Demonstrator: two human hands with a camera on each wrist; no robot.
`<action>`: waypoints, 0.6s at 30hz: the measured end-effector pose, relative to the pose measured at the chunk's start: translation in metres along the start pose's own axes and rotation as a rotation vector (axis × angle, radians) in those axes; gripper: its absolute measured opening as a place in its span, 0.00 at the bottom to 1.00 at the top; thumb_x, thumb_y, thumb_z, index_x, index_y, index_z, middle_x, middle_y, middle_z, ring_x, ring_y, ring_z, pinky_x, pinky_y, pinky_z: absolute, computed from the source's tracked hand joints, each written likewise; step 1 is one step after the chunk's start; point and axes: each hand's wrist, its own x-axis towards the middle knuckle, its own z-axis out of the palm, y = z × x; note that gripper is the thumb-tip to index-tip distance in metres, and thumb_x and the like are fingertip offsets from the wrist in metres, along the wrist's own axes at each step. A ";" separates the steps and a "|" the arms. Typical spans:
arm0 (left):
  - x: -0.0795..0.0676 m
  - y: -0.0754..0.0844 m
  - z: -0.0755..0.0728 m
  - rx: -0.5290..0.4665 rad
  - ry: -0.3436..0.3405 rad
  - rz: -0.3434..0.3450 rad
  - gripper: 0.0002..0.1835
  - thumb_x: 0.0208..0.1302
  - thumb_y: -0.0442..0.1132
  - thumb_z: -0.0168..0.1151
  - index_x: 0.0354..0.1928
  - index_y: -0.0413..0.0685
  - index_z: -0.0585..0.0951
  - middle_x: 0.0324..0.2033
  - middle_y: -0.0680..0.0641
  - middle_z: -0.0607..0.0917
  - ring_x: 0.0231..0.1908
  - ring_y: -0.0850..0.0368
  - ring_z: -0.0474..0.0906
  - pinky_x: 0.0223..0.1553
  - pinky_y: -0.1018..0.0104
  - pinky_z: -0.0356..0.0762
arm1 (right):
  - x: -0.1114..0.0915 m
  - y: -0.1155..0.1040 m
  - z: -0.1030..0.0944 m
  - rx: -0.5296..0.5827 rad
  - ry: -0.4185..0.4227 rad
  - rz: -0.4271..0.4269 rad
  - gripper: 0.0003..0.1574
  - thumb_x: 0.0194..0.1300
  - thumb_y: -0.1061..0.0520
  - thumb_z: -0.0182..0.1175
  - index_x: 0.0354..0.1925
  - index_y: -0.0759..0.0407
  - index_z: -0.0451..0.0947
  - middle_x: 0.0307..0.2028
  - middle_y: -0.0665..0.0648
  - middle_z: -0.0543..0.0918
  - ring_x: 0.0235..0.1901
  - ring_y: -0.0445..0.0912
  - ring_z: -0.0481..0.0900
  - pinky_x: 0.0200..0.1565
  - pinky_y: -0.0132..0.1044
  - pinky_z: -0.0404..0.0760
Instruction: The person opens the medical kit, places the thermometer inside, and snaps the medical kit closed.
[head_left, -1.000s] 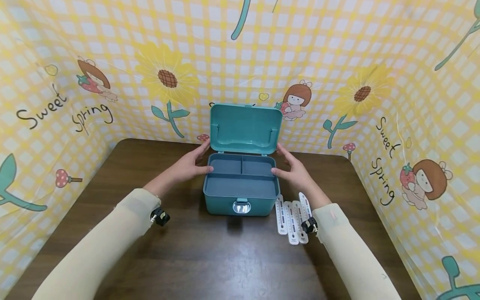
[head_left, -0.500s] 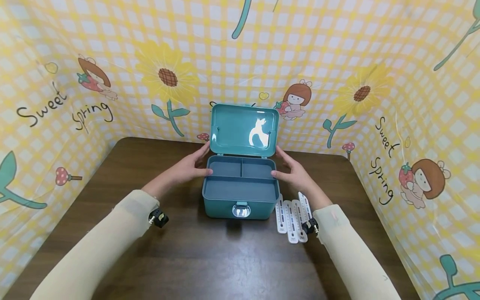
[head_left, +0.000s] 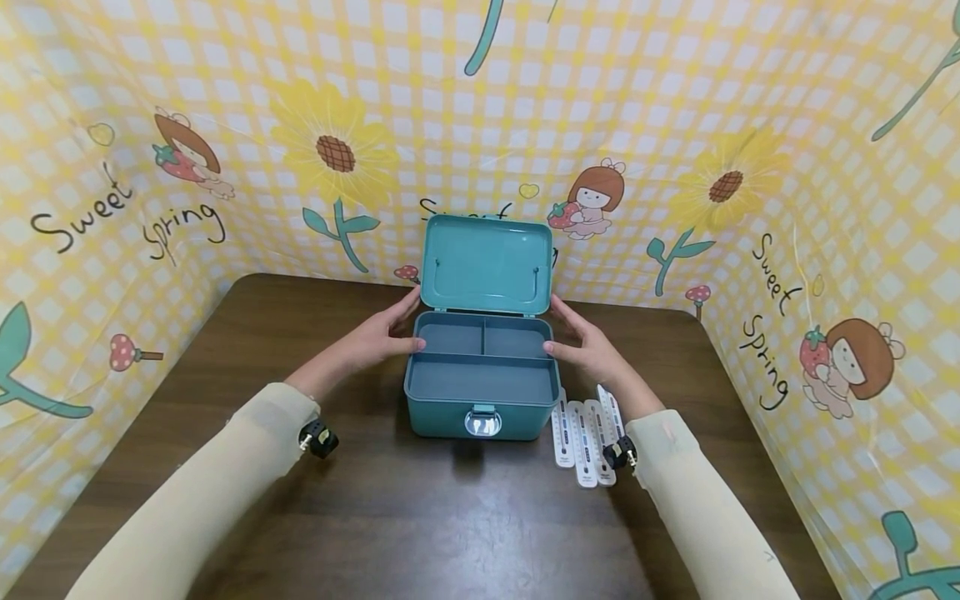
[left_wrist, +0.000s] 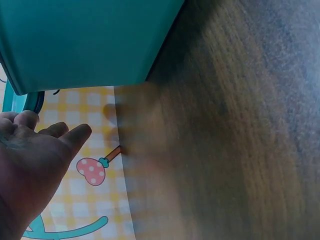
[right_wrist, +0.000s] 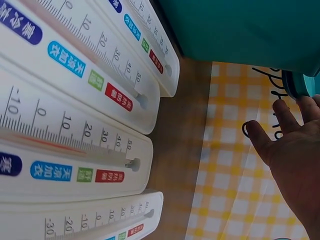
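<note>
A teal storage box (head_left: pixel 442 419) stands on the table with its hinged lid (head_left: pixel 487 262) raised and leaning back. Inside sits a dark blue-grey tray (head_left: pixel 487 379) with one long front compartment and two smaller rear ones; nothing lies in them. My left hand (head_left: pixel 367 340) is at the box's left side, thumb on the rim and fingers stretched towards the hinge. On the opposite side my right hand (head_left: pixel 592 346) mirrors it, thumb touching the right rim. Both wrist views show loosely extended fingers near the lid; their exact contact is unclear.
Several white thermometers (head_left: pixel 585 446) lie side by side right of the box, partly beneath my right wrist. A clear latch (head_left: pixel 483 422) is on the box front. The brown wooden table (head_left: pixel 360 500) is bordered by yellow checked cloth (head_left: pixel 262 233) at the back and sides.
The lid has tipped further back, its top edge now lower against the cloth. Both hands have shifted very slightly towards me along the box's sides. The thermometers have stayed put.
</note>
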 end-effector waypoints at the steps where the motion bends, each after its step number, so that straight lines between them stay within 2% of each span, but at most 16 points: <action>1: 0.000 0.000 0.000 -0.009 0.001 0.001 0.51 0.71 0.49 0.66 0.83 0.70 0.42 0.82 0.56 0.46 0.81 0.49 0.42 0.78 0.38 0.47 | 0.000 0.000 0.000 0.012 -0.004 0.000 0.51 0.71 0.51 0.65 0.82 0.37 0.50 0.80 0.47 0.58 0.78 0.51 0.56 0.74 0.65 0.58; 5: -0.001 -0.002 0.002 -0.027 0.006 0.000 0.50 0.71 0.48 0.66 0.83 0.70 0.43 0.82 0.55 0.48 0.81 0.50 0.42 0.77 0.37 0.47 | 0.000 0.001 0.000 0.058 -0.018 0.005 0.50 0.72 0.53 0.64 0.82 0.37 0.50 0.80 0.48 0.58 0.79 0.52 0.56 0.75 0.65 0.57; 10: -0.001 -0.005 0.003 -0.025 0.025 -0.037 0.49 0.71 0.51 0.66 0.82 0.71 0.45 0.82 0.55 0.50 0.81 0.50 0.42 0.78 0.35 0.44 | -0.001 0.001 0.001 0.080 -0.022 0.006 0.48 0.73 0.54 0.63 0.81 0.40 0.52 0.79 0.52 0.60 0.78 0.54 0.57 0.75 0.67 0.55; 18: -0.001 -0.010 0.006 -0.027 0.029 -0.061 0.48 0.73 0.51 0.63 0.83 0.66 0.43 0.82 0.49 0.50 0.81 0.47 0.42 0.78 0.34 0.40 | -0.002 0.003 0.004 0.128 -0.020 0.063 0.47 0.73 0.51 0.63 0.82 0.43 0.52 0.79 0.55 0.60 0.75 0.60 0.61 0.71 0.67 0.63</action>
